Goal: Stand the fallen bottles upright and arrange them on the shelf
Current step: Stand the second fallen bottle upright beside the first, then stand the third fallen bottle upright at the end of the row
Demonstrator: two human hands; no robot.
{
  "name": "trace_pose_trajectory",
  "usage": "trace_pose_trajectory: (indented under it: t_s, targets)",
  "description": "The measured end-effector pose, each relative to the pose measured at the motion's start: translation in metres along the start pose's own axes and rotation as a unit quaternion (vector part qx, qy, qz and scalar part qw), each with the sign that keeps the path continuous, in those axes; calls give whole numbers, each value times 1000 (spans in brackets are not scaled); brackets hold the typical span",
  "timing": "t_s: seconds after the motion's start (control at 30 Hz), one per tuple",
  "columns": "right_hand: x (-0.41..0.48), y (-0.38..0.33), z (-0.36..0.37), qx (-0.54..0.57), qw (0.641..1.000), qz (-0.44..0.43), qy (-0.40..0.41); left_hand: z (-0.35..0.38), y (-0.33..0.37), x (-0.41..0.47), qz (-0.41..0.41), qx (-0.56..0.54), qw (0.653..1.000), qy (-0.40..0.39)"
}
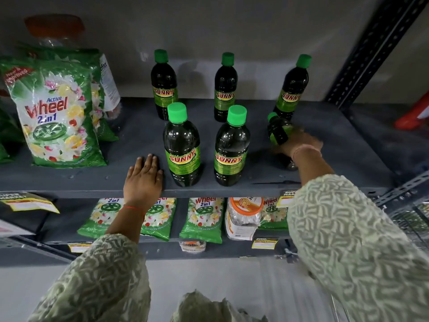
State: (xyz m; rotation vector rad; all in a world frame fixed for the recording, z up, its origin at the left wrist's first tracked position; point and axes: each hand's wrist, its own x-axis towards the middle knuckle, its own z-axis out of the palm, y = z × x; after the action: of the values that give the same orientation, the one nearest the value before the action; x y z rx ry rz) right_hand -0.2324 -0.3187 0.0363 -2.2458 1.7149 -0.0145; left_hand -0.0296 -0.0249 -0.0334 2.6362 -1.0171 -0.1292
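Head view shows us a dark grey metal shelf [325,140] with goods on it. At nine o'clock we see a green plastic detergent pouch printed with flowers and lemons [58,112], standing near the shelf's left end. Our left hand [144,177] lies flat at about seven o'clock, palm down on the front edge, fingers together and holding nothing. Just right of it stands a dark green plastic bottle with a bright green cap and a yellow-green label [182,145], upright in the front row; a second front bottle [231,146] stands beside it near the centre. Behind them, toward twelve o'clock, three like bottles stand upright in a back row: the left back bottle [164,86], the middle back bottle [225,88] and the right back bottle [293,88]. At three o'clock our right hand [299,145], blurred, is wrapped around the lower body of a tilted bottle [278,130], whose cap leans up and to the left. We cannot tell whether its base touches the shelf.
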Motion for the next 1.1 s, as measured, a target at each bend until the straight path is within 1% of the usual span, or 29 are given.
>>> trace_pose_trajectory:
  t_s: [0.07,0.13,0.2,0.27,0.33,0.47,0.5,0.57,0.67,0.7,0.77,0.9,0.97,1.03,1.07,1.1]
  targets:
    - [-6,-3,5,71,996,27,39,2,1,1,-3,4,1000,4]
    - [-14,-9,11,138,983,27,116,3,1,1,-5,4,1000,10]
    - [-24,-16,25,237,951,-6,200,3,1,0,-7,3,1000,12]
    - [-37,-24,41,350,904,-44,240,2,1,-1,-11,5,1000,10]
    - [-46,-27,52,408,879,-72,235,2,1,-1,-11,7,1000,9]
    - [-50,-21,63,464,856,-122,194,3,0,0,-9,8,1000,6]
    - [-52,-20,63,467,854,-129,187,3,0,0,-9,8,1000,7]
    - [-56,-20,64,452,864,-129,180,1,0,-1,-9,6,1000,10]
    - [-57,-21,63,414,884,-95,195,1,1,-1,-5,11,1000,10]
    - [-55,-20,62,418,881,-100,198,2,1,-1,-6,13,1000,10]
    - [-51,-14,63,452,862,-122,195,2,0,-1,-8,11,1000,9]
    - [-53,-2,62,502,848,-122,117,2,1,-1,-10,8,1000,9]
    - [-49,-1,61,511,842,-133,110,3,1,-1,-10,8,1000,8]
    - [-50,-4,58,464,866,-125,140,3,1,-1,-9,6,1000,10]
    - [-50,-4,57,455,869,-130,145,3,1,-1,-9,4,1000,11]
    - [-48,-2,59,463,864,-138,142,2,1,-1,-9,4,1000,12]
